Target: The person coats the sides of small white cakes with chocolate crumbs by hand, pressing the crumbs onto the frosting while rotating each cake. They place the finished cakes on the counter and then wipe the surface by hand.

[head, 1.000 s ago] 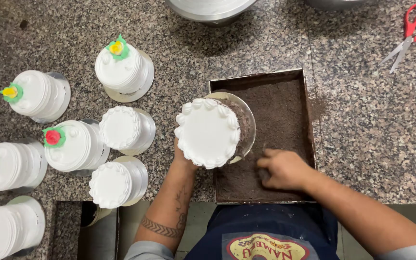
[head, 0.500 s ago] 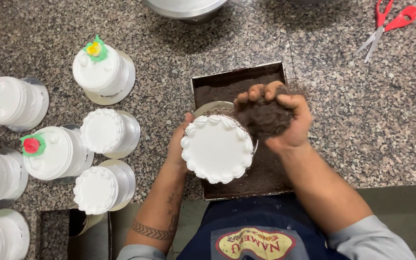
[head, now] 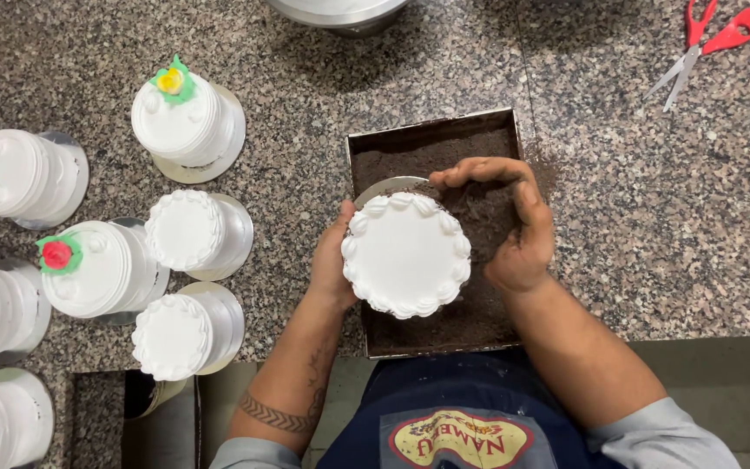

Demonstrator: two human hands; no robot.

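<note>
Crumbs (head: 488, 217) pressed by the cupped right hand (head: 514, 226), fingers together, could dent the cake (head: 405, 254); left hand (head: 332, 260) grips underneath, fingers hidden

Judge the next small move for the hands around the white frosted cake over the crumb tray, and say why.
Probably turn the cake a little with the left hand to bring a bare stretch of side under the right hand. The right hand is cupped against the cake's far side with dark crumbs, the left steadies the near side, and the tray below catches what falls.
</note>
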